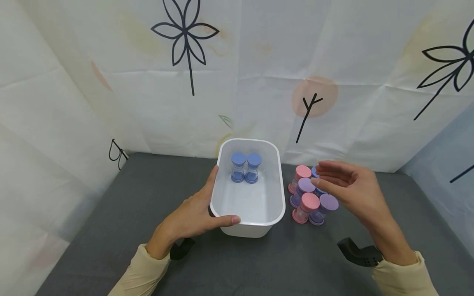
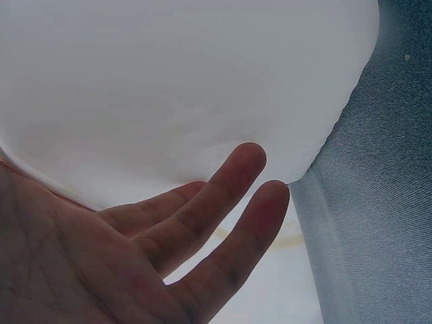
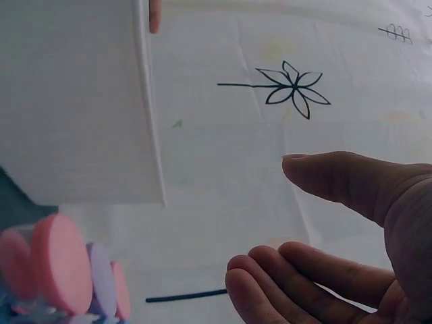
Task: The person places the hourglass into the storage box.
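A white plastic bin [image 1: 272, 205] stands on the dark table. Inside, at its far end, two blue sand timers [image 1: 238, 167] are upright side by side. My left hand [image 1: 192, 213] holds the bin's near left corner, thumb on the near rim and fingers along the outer left wall; in the left wrist view those fingers [image 2: 229, 196] are extended against the wall. To the right of the bin stands a cluster of pink, purple and blue sand timers [image 1: 310, 201]. My right hand [image 1: 352, 187] hovers over their right side, thumb and fingers apart, nothing between them, and partly hides the blue ones.
A dark grey cloth [image 1: 289, 263] covers the table. A white curtain with printed flowers [image 1: 259, 98] hangs behind and along the left side. Black wrist cameras [image 1: 359, 251] are strapped to both wrists.
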Action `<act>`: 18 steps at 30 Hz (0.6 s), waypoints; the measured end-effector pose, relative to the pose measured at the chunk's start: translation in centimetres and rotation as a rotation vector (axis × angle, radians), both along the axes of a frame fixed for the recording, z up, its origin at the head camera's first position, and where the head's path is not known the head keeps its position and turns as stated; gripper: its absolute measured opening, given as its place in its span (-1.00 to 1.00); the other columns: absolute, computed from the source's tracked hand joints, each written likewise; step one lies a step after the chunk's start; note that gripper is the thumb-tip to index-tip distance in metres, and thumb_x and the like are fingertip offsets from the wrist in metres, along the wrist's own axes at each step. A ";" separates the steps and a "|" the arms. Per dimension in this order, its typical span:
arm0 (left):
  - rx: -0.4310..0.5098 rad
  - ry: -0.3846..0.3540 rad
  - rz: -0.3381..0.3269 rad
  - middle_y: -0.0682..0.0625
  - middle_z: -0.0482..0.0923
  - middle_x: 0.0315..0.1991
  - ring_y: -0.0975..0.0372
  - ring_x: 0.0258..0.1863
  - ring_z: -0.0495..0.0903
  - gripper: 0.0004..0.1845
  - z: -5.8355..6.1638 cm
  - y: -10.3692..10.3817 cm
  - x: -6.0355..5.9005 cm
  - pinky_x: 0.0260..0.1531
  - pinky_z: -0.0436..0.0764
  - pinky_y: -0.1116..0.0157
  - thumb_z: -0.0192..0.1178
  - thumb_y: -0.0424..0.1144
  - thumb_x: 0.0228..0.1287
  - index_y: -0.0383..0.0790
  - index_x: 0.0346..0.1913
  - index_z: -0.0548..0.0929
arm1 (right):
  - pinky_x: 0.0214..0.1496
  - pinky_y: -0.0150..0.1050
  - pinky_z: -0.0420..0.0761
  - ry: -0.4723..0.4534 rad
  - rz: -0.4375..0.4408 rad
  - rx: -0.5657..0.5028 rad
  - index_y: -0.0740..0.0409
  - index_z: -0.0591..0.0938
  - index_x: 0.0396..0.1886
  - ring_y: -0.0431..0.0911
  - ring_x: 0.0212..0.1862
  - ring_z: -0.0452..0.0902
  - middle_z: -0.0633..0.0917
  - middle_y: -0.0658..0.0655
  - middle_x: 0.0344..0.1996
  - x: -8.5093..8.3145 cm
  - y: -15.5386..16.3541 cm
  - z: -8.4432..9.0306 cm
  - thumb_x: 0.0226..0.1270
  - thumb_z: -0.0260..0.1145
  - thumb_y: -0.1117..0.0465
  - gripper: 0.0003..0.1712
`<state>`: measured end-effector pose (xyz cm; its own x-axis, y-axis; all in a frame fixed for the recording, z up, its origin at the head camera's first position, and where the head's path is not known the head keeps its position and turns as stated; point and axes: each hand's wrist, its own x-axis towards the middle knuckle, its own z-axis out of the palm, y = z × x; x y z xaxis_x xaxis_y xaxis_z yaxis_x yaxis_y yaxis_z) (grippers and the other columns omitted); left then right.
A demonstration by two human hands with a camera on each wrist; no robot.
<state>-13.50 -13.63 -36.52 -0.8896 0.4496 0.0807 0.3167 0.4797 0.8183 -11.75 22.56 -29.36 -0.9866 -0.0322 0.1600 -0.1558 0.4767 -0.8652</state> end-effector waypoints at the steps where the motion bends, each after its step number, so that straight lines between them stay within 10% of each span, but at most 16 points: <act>1: 0.000 -0.001 0.001 0.26 0.24 0.44 0.07 0.09 0.56 0.38 0.0 0.0 0.0 0.00 0.50 -0.01 0.49 0.33 -0.01 0.38 0.61 -0.38 | -0.06 -0.46 0.60 0.015 -0.014 0.007 0.27 0.60 0.27 -0.32 -0.03 0.69 0.72 0.06 0.05 0.3 0.5 -0.3 0.27 0.53 0.14 -0.38; 18: -0.005 0.005 0.008 0.26 0.20 0.47 0.06 0.15 0.53 0.38 0.0 0.0 0.1 0.07 0.47 -0.05 0.49 0.34 -0.01 0.37 0.61 -0.38 | -0.24 -0.60 0.51 0.016 -0.200 0.269 0.19 0.65 0.22 -0.64 -0.16 0.54 0.72 0.28 0.06 2.1 3.9 -4.5 0.12 0.61 -0.08 -0.26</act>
